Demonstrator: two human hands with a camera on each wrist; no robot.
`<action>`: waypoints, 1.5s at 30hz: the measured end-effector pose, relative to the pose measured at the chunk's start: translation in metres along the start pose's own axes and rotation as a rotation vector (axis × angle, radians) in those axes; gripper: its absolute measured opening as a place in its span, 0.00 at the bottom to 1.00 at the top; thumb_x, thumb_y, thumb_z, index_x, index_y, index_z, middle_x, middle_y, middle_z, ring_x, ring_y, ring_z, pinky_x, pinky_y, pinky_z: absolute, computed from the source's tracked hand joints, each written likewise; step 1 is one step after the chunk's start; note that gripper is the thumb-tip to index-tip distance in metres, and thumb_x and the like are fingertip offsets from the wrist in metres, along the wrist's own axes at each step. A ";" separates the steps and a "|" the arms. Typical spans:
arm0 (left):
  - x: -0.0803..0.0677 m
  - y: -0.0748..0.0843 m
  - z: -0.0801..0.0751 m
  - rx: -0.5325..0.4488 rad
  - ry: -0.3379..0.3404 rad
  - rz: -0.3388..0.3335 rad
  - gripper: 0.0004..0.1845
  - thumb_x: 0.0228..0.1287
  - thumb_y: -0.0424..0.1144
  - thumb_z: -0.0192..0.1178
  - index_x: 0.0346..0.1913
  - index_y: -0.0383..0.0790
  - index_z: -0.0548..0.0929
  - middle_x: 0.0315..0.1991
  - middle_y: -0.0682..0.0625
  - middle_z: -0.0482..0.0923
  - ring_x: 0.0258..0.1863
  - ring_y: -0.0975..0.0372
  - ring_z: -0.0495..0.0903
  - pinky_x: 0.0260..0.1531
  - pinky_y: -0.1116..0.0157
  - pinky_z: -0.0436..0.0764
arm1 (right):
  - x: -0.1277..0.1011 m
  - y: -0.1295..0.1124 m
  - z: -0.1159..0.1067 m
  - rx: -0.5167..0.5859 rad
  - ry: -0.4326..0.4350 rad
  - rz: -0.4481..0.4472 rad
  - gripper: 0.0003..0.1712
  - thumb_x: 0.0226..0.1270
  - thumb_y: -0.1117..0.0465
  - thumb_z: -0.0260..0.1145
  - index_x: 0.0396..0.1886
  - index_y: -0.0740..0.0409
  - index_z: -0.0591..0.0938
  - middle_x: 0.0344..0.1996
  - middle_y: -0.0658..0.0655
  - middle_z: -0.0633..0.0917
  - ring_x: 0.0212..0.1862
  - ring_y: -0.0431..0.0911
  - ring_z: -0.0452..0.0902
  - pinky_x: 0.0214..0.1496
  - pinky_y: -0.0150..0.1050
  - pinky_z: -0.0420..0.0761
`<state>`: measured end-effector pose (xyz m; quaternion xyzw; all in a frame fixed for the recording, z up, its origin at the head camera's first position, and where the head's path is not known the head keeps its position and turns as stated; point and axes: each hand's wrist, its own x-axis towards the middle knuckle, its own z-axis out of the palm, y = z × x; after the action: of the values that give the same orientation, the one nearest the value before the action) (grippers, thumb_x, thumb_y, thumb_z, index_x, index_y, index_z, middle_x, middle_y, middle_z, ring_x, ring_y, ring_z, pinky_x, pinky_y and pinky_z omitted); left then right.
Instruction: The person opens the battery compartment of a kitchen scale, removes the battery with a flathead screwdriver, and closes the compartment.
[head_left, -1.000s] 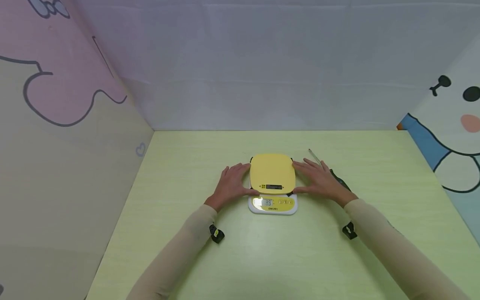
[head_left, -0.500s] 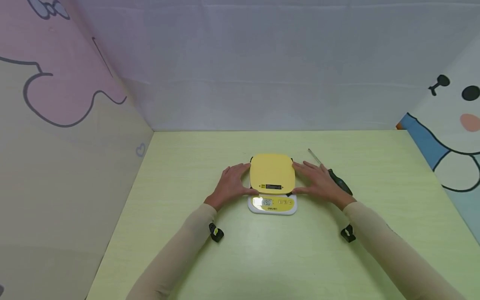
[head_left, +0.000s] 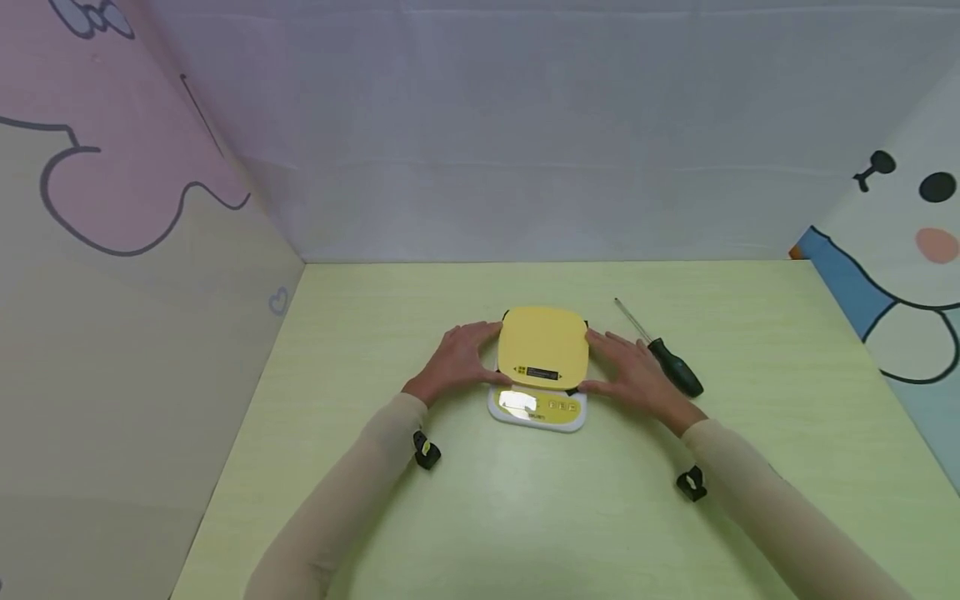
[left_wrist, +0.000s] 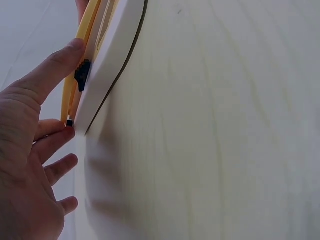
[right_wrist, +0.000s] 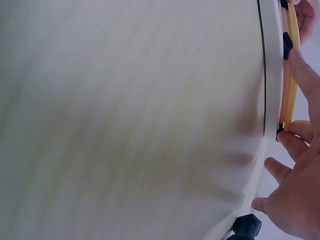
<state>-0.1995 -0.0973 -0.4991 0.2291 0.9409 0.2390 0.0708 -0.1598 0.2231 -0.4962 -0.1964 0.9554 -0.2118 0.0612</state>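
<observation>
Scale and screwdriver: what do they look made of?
Scale: seemingly smooth plastic, with a white base and a matte yellow top plate; glare on the display suggests a glossy window. Screwdriver: thin shiny shaft, likely metal; dark handle, plastic or rubber, cannot tell.

Pale yellow-green table (head_left: pixel 525 517) with faint wood grain, boxed in on 3 sides by panels. Behind the table, a plain lilac-grey back wall (head_left: pixel 540 150), lightly creased, evenly lit. Left of the table, a slanted panel (head_left: pixel 120 275) in beige and pink with a dark cartoon outline and a small heart (head_left: pixel 278 300) low near the table's far corner. Right of the table, a white panel (head_left: pixel 911 250) with a cartoon face, pink cheek and blue patch.
</observation>
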 end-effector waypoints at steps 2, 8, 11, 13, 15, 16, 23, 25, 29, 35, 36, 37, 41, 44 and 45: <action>-0.002 -0.001 0.001 -0.005 0.002 -0.006 0.56 0.40 0.66 0.74 0.73 0.47 0.65 0.71 0.49 0.67 0.72 0.55 0.64 0.71 0.47 0.56 | 0.001 0.000 -0.001 -0.015 -0.005 -0.012 0.54 0.57 0.36 0.69 0.76 0.56 0.60 0.73 0.58 0.65 0.75 0.61 0.54 0.71 0.70 0.47; -0.017 0.004 0.006 0.014 -0.001 -0.047 0.57 0.38 0.70 0.72 0.72 0.45 0.66 0.70 0.49 0.69 0.71 0.53 0.64 0.70 0.47 0.57 | 0.010 0.006 -0.014 -0.045 -0.025 -0.041 0.54 0.53 0.38 0.74 0.74 0.59 0.64 0.72 0.61 0.68 0.75 0.62 0.52 0.72 0.68 0.48; -0.026 0.007 0.009 0.064 -0.006 -0.060 0.59 0.38 0.71 0.71 0.72 0.44 0.65 0.69 0.48 0.69 0.71 0.52 0.64 0.70 0.48 0.58 | 0.017 0.010 -0.022 -0.032 -0.048 -0.038 0.55 0.51 0.40 0.75 0.74 0.58 0.63 0.72 0.62 0.67 0.76 0.62 0.50 0.73 0.67 0.47; -0.031 0.009 0.010 0.091 -0.004 -0.066 0.59 0.37 0.72 0.71 0.72 0.44 0.64 0.69 0.48 0.69 0.70 0.52 0.64 0.70 0.48 0.58 | 0.022 0.014 -0.027 -0.018 -0.063 -0.045 0.56 0.50 0.41 0.77 0.74 0.58 0.62 0.72 0.63 0.66 0.76 0.62 0.49 0.73 0.67 0.46; -0.035 0.011 0.012 0.113 0.001 -0.067 0.60 0.37 0.72 0.70 0.73 0.43 0.64 0.69 0.47 0.69 0.70 0.52 0.64 0.70 0.47 0.58 | 0.028 0.016 -0.032 -0.003 -0.076 -0.062 0.57 0.49 0.42 0.78 0.75 0.57 0.62 0.73 0.63 0.65 0.76 0.63 0.48 0.73 0.67 0.45; -0.037 0.011 0.014 0.119 0.007 -0.067 0.60 0.36 0.73 0.70 0.73 0.43 0.64 0.69 0.47 0.69 0.70 0.52 0.64 0.70 0.47 0.58 | 0.030 0.017 -0.033 -0.003 -0.079 -0.076 0.58 0.48 0.42 0.78 0.75 0.57 0.62 0.73 0.63 0.65 0.76 0.63 0.48 0.73 0.67 0.45; -0.047 0.020 0.019 0.152 0.012 -0.064 0.65 0.33 0.75 0.70 0.73 0.41 0.61 0.68 0.49 0.69 0.69 0.53 0.65 0.70 0.48 0.58 | 0.043 0.015 -0.037 -0.004 -0.120 -0.102 0.60 0.47 0.42 0.79 0.76 0.54 0.60 0.74 0.62 0.64 0.77 0.63 0.47 0.73 0.68 0.46; -0.049 0.022 0.020 0.151 0.010 -0.060 0.65 0.33 0.74 0.71 0.74 0.40 0.61 0.68 0.48 0.69 0.69 0.53 0.65 0.70 0.48 0.58 | 0.044 0.014 -0.037 0.004 -0.129 -0.100 0.59 0.47 0.43 0.79 0.76 0.54 0.60 0.74 0.61 0.64 0.76 0.63 0.47 0.72 0.68 0.46; -0.051 0.026 0.019 0.154 0.006 -0.059 0.65 0.34 0.73 0.72 0.74 0.40 0.59 0.68 0.48 0.68 0.69 0.53 0.65 0.71 0.48 0.57 | 0.046 0.013 -0.035 0.022 -0.134 -0.109 0.59 0.47 0.44 0.79 0.76 0.55 0.60 0.73 0.62 0.64 0.76 0.65 0.48 0.71 0.69 0.46; -0.051 0.027 0.019 0.172 0.013 -0.055 0.64 0.35 0.72 0.72 0.74 0.41 0.59 0.68 0.49 0.68 0.69 0.54 0.65 0.71 0.49 0.57 | 0.048 0.015 -0.034 0.031 -0.147 -0.099 0.58 0.48 0.45 0.79 0.76 0.55 0.60 0.73 0.63 0.64 0.76 0.65 0.49 0.72 0.69 0.47; -0.051 0.027 0.019 0.173 0.014 -0.054 0.64 0.35 0.72 0.72 0.74 0.41 0.59 0.68 0.49 0.68 0.69 0.54 0.65 0.71 0.49 0.57 | 0.048 0.015 -0.035 0.028 -0.149 -0.097 0.58 0.48 0.45 0.79 0.76 0.55 0.59 0.73 0.63 0.64 0.75 0.65 0.49 0.72 0.69 0.47; -0.051 0.027 0.019 0.174 0.014 -0.054 0.64 0.36 0.72 0.72 0.74 0.41 0.59 0.68 0.49 0.68 0.69 0.54 0.65 0.71 0.49 0.56 | 0.048 0.015 -0.035 0.026 -0.149 -0.098 0.58 0.48 0.45 0.79 0.76 0.55 0.60 0.73 0.63 0.64 0.75 0.65 0.50 0.71 0.69 0.47; -0.052 0.027 0.019 0.191 0.024 -0.042 0.64 0.36 0.73 0.71 0.74 0.41 0.59 0.67 0.48 0.69 0.68 0.53 0.65 0.72 0.48 0.55 | 0.049 0.016 -0.035 0.019 -0.146 -0.098 0.58 0.48 0.45 0.79 0.76 0.55 0.60 0.73 0.63 0.64 0.75 0.65 0.52 0.72 0.68 0.49; -0.052 0.026 0.019 0.204 0.031 -0.029 0.64 0.36 0.74 0.70 0.74 0.42 0.60 0.67 0.48 0.69 0.68 0.54 0.66 0.72 0.48 0.55 | 0.048 0.016 -0.035 0.016 -0.151 -0.092 0.58 0.48 0.44 0.79 0.76 0.55 0.60 0.73 0.63 0.65 0.75 0.65 0.52 0.72 0.68 0.49; -0.052 0.026 0.019 0.207 0.032 -0.026 0.64 0.36 0.74 0.70 0.74 0.42 0.60 0.67 0.48 0.70 0.68 0.54 0.66 0.72 0.48 0.55 | 0.048 0.016 -0.035 0.018 -0.154 -0.090 0.58 0.48 0.44 0.79 0.76 0.56 0.61 0.73 0.64 0.65 0.75 0.65 0.52 0.71 0.68 0.49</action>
<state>-0.1385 -0.0932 -0.5021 0.2190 0.9646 0.1430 0.0350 -0.2160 0.2305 -0.4735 -0.2542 0.9362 -0.2071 0.1266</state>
